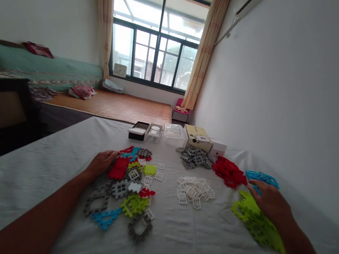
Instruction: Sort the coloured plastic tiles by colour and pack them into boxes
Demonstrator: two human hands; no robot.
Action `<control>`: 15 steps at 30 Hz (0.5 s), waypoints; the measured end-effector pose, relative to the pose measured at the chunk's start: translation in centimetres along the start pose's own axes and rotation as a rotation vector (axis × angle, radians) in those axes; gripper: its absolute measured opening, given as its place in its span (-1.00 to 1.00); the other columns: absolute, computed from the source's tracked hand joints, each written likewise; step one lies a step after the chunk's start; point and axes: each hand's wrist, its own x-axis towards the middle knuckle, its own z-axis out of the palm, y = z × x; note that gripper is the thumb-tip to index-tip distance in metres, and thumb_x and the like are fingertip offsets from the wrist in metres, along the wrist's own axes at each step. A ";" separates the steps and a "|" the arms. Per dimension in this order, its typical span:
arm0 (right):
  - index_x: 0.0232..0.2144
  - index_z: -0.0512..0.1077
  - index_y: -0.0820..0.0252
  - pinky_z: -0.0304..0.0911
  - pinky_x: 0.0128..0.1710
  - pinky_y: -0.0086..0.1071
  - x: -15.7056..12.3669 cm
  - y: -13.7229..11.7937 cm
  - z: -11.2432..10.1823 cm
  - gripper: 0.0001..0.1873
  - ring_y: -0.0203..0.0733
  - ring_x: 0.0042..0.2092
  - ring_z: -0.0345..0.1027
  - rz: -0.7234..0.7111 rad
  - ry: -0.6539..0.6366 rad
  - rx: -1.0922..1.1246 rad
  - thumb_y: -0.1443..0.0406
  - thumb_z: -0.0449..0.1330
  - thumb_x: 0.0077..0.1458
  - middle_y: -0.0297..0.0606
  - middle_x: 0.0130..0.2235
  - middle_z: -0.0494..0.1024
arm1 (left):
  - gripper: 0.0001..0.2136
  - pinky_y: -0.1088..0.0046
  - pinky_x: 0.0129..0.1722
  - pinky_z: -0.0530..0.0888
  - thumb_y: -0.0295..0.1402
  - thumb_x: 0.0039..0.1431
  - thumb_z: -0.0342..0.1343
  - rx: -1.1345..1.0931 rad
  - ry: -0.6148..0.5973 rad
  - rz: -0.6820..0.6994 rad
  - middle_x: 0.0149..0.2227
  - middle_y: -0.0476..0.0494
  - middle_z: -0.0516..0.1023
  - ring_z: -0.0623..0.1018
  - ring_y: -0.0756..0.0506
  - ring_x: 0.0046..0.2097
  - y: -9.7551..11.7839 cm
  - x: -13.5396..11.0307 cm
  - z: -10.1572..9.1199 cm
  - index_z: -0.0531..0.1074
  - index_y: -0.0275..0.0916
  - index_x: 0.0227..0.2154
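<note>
My left hand [105, 163] is at the left edge of a mixed heap of plastic interlocking pieces, its fingers bent together beside a red square piece [118, 168]. What they grip, if anything, is hidden. Blue triangle pieces [106, 218], grey frames [140, 226] and a lime-green piece [135, 205] lie in the same heap. On the other side, my right hand [269, 201] reaches over the table with thumb and forefinger apart, at the edge of a red pile [229, 172]. Under and around it are a blue pile [262, 177] and a lime-green pile [257, 223].
White window pieces [195, 191] form a pile mid-table, with grey pieces [195, 158] behind. Along the far edge stand a black box [138, 131], a white box [153, 133], a clear container [174, 134] and a yellow box [198, 137]. A wall [305, 92] borders the right.
</note>
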 end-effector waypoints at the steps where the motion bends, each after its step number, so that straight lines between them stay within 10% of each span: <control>1: -0.18 0.48 0.15 0.25 -0.09 -0.15 0.0 -2.3 0.2 -0.67 0.02 -0.13 0.42 -0.056 -0.006 0.064 0.14 0.06 0.08 -0.08 -0.14 0.56 | -0.47 0.42 -0.10 0.41 0.00 0.07 -0.14 -0.001 -0.003 0.002 -0.20 -0.14 0.62 0.54 -0.21 -0.11 0.1 -0.1 0.0 0.55 -0.30 -0.22; 8: -0.10 0.44 0.10 0.25 -0.03 -0.23 -1.8 -21.5 2.6 -0.71 -0.09 -0.05 0.35 -0.672 -0.386 0.471 0.25 0.13 0.10 -0.19 -0.10 0.53 | -0.48 0.41 -0.11 0.40 -0.02 0.10 -0.16 0.001 -0.001 -0.005 -0.19 -0.17 0.62 0.53 -0.20 -0.14 0.0 -0.5 0.3 0.54 -0.30 -0.20; 15: -0.15 0.44 -0.02 0.25 -0.06 -0.31 -2.2 -27.7 6.5 -0.76 -0.13 -0.10 0.35 -0.813 -0.393 0.499 0.28 0.15 0.10 -0.33 -0.14 0.56 | -0.50 0.43 -0.15 0.40 -0.02 0.12 -0.15 -0.017 -0.010 0.003 -0.20 -0.12 0.63 0.53 -0.18 -0.16 -0.3 -0.4 0.4 0.55 -0.27 -0.20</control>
